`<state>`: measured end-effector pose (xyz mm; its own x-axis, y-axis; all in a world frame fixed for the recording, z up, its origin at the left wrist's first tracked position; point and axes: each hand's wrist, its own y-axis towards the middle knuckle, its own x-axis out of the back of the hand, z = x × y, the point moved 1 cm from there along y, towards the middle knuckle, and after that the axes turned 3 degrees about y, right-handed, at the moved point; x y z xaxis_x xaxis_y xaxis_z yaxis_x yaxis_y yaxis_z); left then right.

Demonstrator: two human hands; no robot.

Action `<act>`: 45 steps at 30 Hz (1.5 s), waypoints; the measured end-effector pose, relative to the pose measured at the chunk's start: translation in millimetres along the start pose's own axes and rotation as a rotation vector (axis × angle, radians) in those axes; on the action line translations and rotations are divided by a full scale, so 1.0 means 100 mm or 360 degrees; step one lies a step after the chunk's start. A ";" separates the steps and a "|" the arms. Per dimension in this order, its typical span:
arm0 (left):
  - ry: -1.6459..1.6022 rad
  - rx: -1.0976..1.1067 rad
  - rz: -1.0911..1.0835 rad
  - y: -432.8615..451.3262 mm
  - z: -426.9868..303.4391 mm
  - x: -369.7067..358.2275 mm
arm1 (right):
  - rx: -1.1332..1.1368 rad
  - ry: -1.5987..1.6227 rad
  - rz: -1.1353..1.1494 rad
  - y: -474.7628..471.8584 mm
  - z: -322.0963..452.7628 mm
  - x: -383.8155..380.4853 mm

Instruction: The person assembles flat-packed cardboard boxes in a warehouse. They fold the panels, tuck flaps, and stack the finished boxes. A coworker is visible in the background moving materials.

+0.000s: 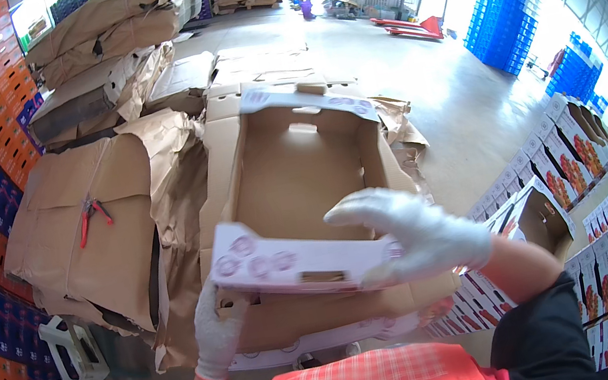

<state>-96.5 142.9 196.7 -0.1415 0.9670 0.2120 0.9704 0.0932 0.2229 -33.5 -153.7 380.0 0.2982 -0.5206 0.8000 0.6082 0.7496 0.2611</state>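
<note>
A cardboard tray box point(301, 172), brown inside with printed white end panels, lies in front of me on a stack of flat cardboard blanks point(325, 311). My left hand point(217, 327), in a pale work glove, is at the box's near left corner; its fingers are partly hidden, so its grip cannot be told. My right hand point(409, 232), gloved too, is at the near right corner, with the thumb on the outside of the white end panel and the fingers spread over the box's inside.
Paper-wrapped bundles point(97, 226) stand at left, one with red-handled pliers point(93, 220) on top. A white plastic stool point(73, 353) is at lower left. Printed cartons point(599, 272) are stacked at right, blue crates point(500, 21) and a red pallet jack point(412, 27) farther back.
</note>
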 end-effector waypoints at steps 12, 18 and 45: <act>-0.0322 -0.0087 -0.0134 -0.36 0.18 -0.54 | -0.0403 -0.0656 -0.0153 -0.45 -0.47 -0.66; 0.0502 -0.1037 0.0145 -0.86 -0.21 -1.67 | -0.0749 -0.0639 -0.0541 -2.11 -0.19 0.33; 0.0675 -0.1919 0.2668 -1.83 -1.58 -5.35 | -0.1774 -0.1085 -0.0416 -5.48 -0.68 0.99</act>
<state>-229.2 -429.0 193.3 0.3280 -0.1734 0.9286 -0.3650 -0.9299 -0.0447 -287.0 -644.6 279.4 -0.1453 -0.0449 0.9884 0.9611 -0.2437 0.1302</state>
